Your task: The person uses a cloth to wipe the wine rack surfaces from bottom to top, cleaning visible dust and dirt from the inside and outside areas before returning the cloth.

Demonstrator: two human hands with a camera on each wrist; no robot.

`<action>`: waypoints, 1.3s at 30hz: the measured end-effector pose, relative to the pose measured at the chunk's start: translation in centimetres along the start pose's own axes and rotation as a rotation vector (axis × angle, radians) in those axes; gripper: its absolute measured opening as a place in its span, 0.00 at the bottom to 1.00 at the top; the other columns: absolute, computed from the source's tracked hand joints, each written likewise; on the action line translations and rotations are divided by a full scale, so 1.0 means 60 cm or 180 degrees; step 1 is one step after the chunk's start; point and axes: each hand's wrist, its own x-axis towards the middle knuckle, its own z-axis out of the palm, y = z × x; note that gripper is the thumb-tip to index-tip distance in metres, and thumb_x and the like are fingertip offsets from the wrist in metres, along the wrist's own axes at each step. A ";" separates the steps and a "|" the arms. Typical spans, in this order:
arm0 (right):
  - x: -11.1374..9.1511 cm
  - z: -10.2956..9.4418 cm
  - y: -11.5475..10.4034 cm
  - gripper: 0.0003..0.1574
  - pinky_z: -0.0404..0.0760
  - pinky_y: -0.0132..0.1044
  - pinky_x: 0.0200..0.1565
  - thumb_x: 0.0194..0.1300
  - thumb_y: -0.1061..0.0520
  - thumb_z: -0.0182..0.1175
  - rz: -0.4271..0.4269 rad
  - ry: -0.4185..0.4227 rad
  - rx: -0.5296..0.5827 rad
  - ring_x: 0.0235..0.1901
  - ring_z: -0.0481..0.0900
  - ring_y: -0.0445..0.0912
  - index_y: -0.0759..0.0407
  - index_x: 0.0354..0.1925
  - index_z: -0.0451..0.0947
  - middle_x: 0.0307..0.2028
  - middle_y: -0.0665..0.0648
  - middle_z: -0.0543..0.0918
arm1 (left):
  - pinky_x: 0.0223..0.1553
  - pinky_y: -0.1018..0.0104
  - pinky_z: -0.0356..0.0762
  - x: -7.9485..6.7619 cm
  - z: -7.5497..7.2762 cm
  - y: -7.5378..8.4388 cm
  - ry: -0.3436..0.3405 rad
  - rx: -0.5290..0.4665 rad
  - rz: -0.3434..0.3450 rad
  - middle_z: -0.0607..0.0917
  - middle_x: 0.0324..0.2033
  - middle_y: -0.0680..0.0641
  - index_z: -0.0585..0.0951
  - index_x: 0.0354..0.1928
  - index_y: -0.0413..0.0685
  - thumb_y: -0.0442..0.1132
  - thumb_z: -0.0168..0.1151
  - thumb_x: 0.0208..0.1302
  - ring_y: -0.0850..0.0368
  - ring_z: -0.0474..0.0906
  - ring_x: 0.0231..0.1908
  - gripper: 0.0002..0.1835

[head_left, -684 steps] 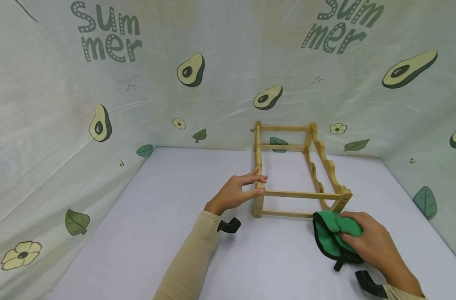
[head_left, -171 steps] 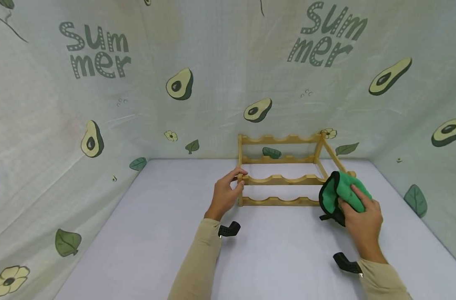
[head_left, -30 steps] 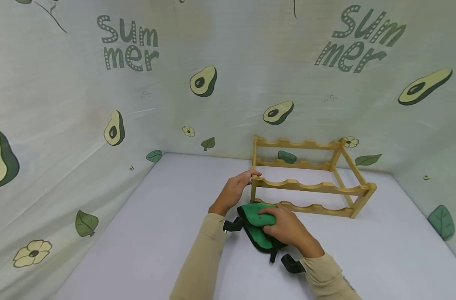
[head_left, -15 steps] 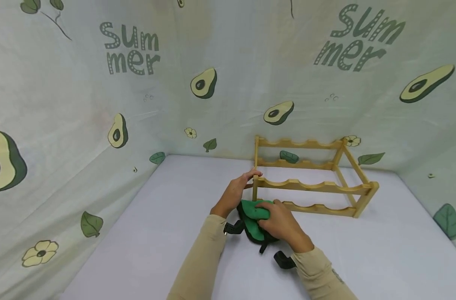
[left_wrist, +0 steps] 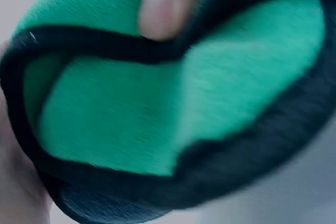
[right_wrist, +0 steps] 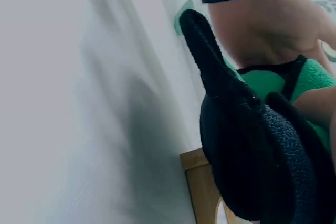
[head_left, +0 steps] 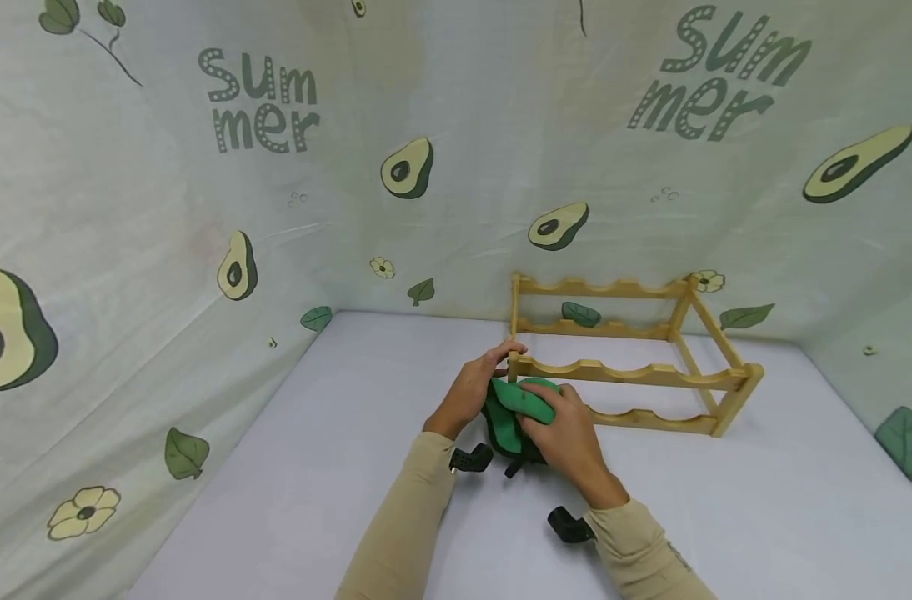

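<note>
- On the tabletop (head_left: 726,500), the wooden rack (head_left: 636,377) is being held at its 8 o'clock corner by the left hand (head_left: 467,390).
- There, the green cloth (head_left: 504,430) (folded, black-edged) is being gripped by the right hand (head_left: 568,429).
- That corner is apparently being wiped; steady bracing and closer wrapping are probably being called for next.

The right hand (head_left: 568,433) is holding the cloth (head_left: 507,432). Just left of this grip and a bit farther off, the left hand (head_left: 465,394) is holding the rack's (head_left: 630,375) near left corner. The rack is standing on the table (head_left: 756,517), stretching behind and right of the grip. Behind everything, a sheet (head_left: 486,92) is hanging.
</note>
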 end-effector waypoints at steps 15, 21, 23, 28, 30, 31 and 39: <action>-0.002 0.008 -0.023 0.27 0.75 0.45 0.40 0.55 0.52 0.75 0.0671 0.0306 0.0540 0.40 0.76 0.48 0.51 0.55 0.85 0.42 0.57 0.82 | 0.69 0.60 0.61 -0.008 0.005 0.003 0.0139 0.0135 -0.0049 0.78 0.63 0.55 0.75 0.67 0.53 0.51 0.28 0.84 0.63 0.64 0.69 0.27; -0.001 0.007 -0.042 0.29 0.74 0.44 0.39 0.57 0.53 0.75 0.0745 0.0385 0.0725 0.40 0.75 0.48 0.52 0.57 0.84 0.43 0.58 0.81 | 0.67 0.59 0.65 -0.002 0.005 0.004 0.0171 0.0077 0.0067 0.78 0.64 0.53 0.76 0.66 0.50 0.46 0.32 0.84 0.60 0.65 0.69 0.25; 0.001 0.010 -0.048 0.29 0.74 0.43 0.39 0.57 0.53 0.74 0.0700 0.0395 0.0731 0.41 0.75 0.48 0.53 0.58 0.83 0.44 0.59 0.81 | 0.68 0.59 0.64 -0.002 0.002 0.003 0.0214 0.0073 0.0090 0.78 0.64 0.51 0.77 0.66 0.49 0.44 0.32 0.84 0.58 0.65 0.70 0.24; 0.001 0.010 -0.060 0.30 0.73 0.44 0.39 0.57 0.52 0.74 0.0717 0.0437 0.0753 0.41 0.74 0.49 0.53 0.59 0.83 0.44 0.59 0.80 | 0.68 0.59 0.63 0.000 0.006 0.002 0.0238 0.0020 0.0005 0.78 0.64 0.51 0.78 0.65 0.51 0.44 0.36 0.84 0.59 0.65 0.69 0.23; -0.001 0.010 -0.064 0.31 0.73 0.44 0.40 0.57 0.51 0.75 0.0760 0.0431 0.0769 0.42 0.75 0.49 0.53 0.59 0.82 0.44 0.60 0.80 | 0.68 0.59 0.63 -0.001 0.007 0.001 0.0258 0.0073 -0.0063 0.78 0.63 0.54 0.79 0.64 0.54 0.46 0.38 0.83 0.60 0.65 0.69 0.22; -0.002 0.009 -0.065 0.31 0.73 0.44 0.40 0.57 0.51 0.75 0.0770 0.0422 0.0785 0.42 0.75 0.50 0.53 0.59 0.82 0.44 0.60 0.80 | 0.68 0.59 0.62 -0.002 0.007 0.000 0.0273 0.0111 -0.0090 0.79 0.63 0.55 0.79 0.64 0.55 0.46 0.39 0.83 0.60 0.65 0.69 0.21; -0.004 -0.003 -0.074 0.30 0.76 0.45 0.40 0.56 0.50 0.75 0.0696 0.0441 0.0853 0.42 0.76 0.49 0.53 0.57 0.84 0.46 0.57 0.81 | 0.69 0.59 0.61 -0.008 0.009 0.007 0.0376 0.0216 -0.0133 0.80 0.61 0.57 0.80 0.63 0.59 0.51 0.42 0.81 0.60 0.63 0.70 0.20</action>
